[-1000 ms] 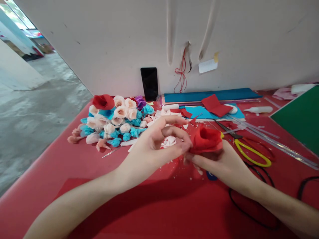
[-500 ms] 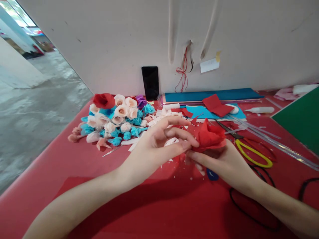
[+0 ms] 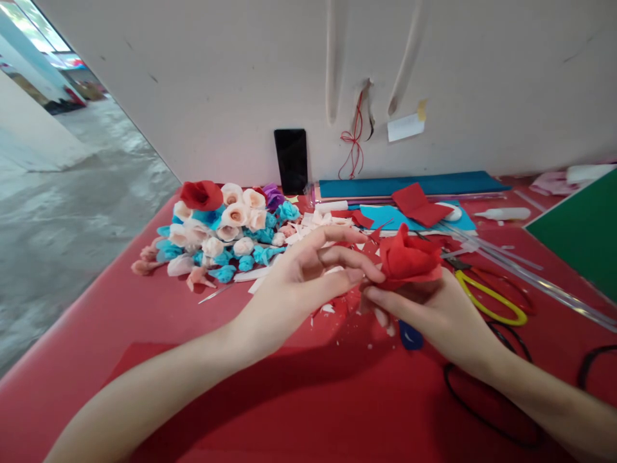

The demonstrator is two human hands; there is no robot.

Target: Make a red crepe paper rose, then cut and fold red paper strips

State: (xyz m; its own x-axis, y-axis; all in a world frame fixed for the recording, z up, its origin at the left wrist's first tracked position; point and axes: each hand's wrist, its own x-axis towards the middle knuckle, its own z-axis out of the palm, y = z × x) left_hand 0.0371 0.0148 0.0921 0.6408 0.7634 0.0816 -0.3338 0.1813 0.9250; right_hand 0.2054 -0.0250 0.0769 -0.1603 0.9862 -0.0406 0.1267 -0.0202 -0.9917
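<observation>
A red crepe-paper flower (image 3: 409,257) with layered petals is held above the table, tilted slightly. From below, my right hand (image 3: 434,315) grips it at the base, thumb in front and the other fingers mostly behind. My left hand (image 3: 308,276) comes in from the left, its thumb and fingertips pinching at the flower's lower left edge, while the index finger stays raised. The stem end is hidden by my fingers. Red and white paper scraps (image 3: 328,308) lie under my hands.
Left of my hands is a pile of paper flowers (image 3: 234,215). A phone (image 3: 292,161) leans on the wall. Scissors with yellow-edged handles (image 3: 491,297), clear sticks (image 3: 544,276), a white glue bottle (image 3: 504,213) and blue paper (image 3: 405,184) lie to the right and back.
The red flower has turned in my right hand and risen slightly, so its petals now face more toward me. My left hand has barely shifted.
</observation>
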